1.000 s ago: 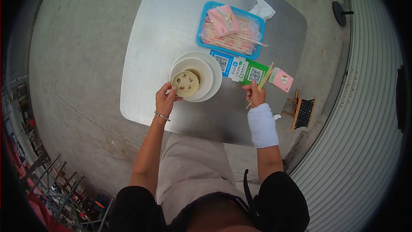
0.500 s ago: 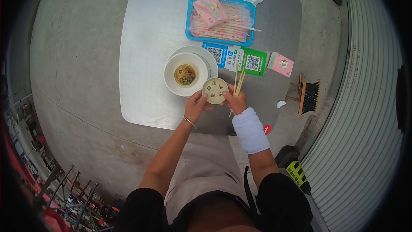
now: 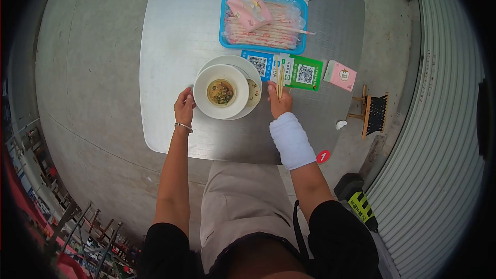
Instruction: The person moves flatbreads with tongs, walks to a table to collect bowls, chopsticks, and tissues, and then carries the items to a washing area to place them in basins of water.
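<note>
Soup bowl (image 3: 221, 92): ceramic, liquid-filled, spill-prone; grip rim. Left hand (image 3: 184, 106) touches rim, fingers loose; right hand (image 3: 279, 104) grasps chopsticks (image 3: 279, 78).

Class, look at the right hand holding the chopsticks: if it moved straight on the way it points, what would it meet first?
The right hand points up the table, so its chopsticks would probably first reach the green QR card, then the blue tray. Height above the table is unclear.

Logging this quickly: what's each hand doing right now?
Left hand: open, touching the white bowl.
Right hand: closed on chopsticks.
</note>
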The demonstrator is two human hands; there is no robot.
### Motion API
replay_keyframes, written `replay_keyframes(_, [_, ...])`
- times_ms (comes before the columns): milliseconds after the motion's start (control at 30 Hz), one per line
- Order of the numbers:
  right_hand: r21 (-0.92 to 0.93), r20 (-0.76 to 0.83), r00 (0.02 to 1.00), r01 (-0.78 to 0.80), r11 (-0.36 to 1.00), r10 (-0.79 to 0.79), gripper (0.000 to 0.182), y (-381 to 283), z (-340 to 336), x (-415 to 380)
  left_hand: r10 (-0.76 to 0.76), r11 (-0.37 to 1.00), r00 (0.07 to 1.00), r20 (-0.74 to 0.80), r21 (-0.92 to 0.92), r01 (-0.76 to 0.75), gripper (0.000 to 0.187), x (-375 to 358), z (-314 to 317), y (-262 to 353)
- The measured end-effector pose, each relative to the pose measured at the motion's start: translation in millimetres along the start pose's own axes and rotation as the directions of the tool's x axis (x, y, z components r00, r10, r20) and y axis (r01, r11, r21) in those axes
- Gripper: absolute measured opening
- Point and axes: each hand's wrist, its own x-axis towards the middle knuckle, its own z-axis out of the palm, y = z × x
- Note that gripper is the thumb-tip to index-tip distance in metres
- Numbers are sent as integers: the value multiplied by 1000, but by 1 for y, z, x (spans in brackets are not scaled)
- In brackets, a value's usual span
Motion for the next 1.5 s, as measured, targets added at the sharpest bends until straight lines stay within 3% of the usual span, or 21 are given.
replay_keyframes(67, [-93, -56, 997, 49, 994, -54, 27, 25, 2, 8, -133, 990, 984, 115, 60, 127, 32, 16, 6, 22])
replay_keyframes(167, [-21, 101, 991, -84, 996, 86, 25, 15, 14, 10, -262, 963, 937, 232, 131, 237, 32, 28, 8, 41])
replay_keyframes(200, [-76, 116, 992, -46, 996, 54, 25, 6, 14, 12, -292, 954, 920, 260, 152, 260, 31, 31, 7, 42])
replay_keyframes(367, [-315, 144, 981, 171, 934, -131, 27, 0, 15, 18, -200, 978, 938, 283, 113, 175, 29, 25, 8, 36])
replay_keyframes(533, [-239, 211, 972, 154, 959, -104, 26, -29, -9, -5, -201, 977, 874, 443, 20, 214, 15, -5, -1, 45])
replay_keyframes(733, [-166, 347, 932, 172, 971, -105, 24, -67, -54, -38, -180, 978, 790, 586, 23, 205, 22, -58, -5, 51])
replay_keyframes(767, [-154, 369, 923, 179, 972, -111, 23, -71, -61, -42, -202, 971, 802, 561, 11, 237, 23, -69, -6, 43])
replay_keyframes(867, [-105, 484, 862, -112, 988, 149, 24, -81, -87, -44, -216, 957, 853, 475, -71, 282, 25, -101, -5, 30])
replay_keyframes(933, [-13, 320, 942, -102, 995, 100, 30, -66, -113, -34, -167, 948, 892, 420, -179, 262, 24, -125, 7, 33])
replay_keyframes(1000, [-337, -15, 996, 73, 939, -83, 36, -69, -159, -6, -186, 924, 900, 395, -241, 296, 23, -142, 10, 30])
replay_keyframes(1033, [-564, -18, 963, 213, 798, -270, 45, -70, -185, 9, -193, 910, 905, 379, -275, 310, 23, -151, 12, 26])
replay_keyframes(1100, [-765, 48, 884, 332, 552, -464, 67, -36, -229, 46, -171, 903, 917, 360, -314, 292, 24, -166, 9, 13])
replay_keyframes(1167, [-862, 100, 964, 207, 462, -245, 94, -29, -251, 72, -158, 876, 939, 305, -395, 276, 24, -182, 15, 2])
replay_keyframes(1233, [-890, 185, 972, 229, 395, -148, 109, -22, -256, 92, -173, 828, 960, 221, -495, 263, 24, -206, 18, -1])
replay_keyframes(1367, [-921, 270, 961, 278, 273, -67, 108, -4, -249, 107, -203, 734, 962, 183, -621, 273, 22, -245, 13, -19])
replay_keyframes(1433, [-874, 237, 962, 272, 403, -137, 99, 7, -248, 102, -235, 657, 959, 156, -701, 275, 22, -270, 4, -24])
replay_keyframes(1500, [-682, 255, 943, 334, 651, -216, 98, 35, -256, 86, -174, 644, 980, 95, -742, 186, 22, -295, -12, -36])
